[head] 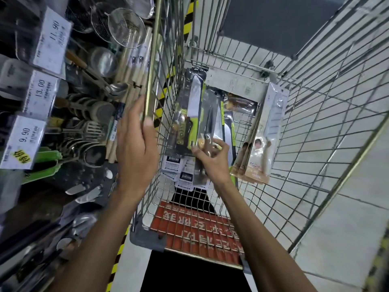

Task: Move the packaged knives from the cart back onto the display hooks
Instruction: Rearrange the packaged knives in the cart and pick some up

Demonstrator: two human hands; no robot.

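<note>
A wire shopping cart (315, 114) stands before me with several packaged knives in it. My left hand (136, 142) grips the cart's left top rail (152, 60). My right hand (212, 159) is inside the cart, fingers pinched on the lower end of a dark knife package (210, 114). Beside it on the left leans a package with a green-handled knife (192, 108). Tan packages with light knives (267, 133) lean against the cart's right side. The display hooks with hanging utensils (88, 114) are at the left.
Price tags (42, 93) stick out from the shelf at the left, above ladles, strainers and spatulas. A red sign panel (200, 228) lines the cart's near end. Yellow-black tape (117, 262) marks the floor between shelf and cart. Pale floor tiles lie to the right.
</note>
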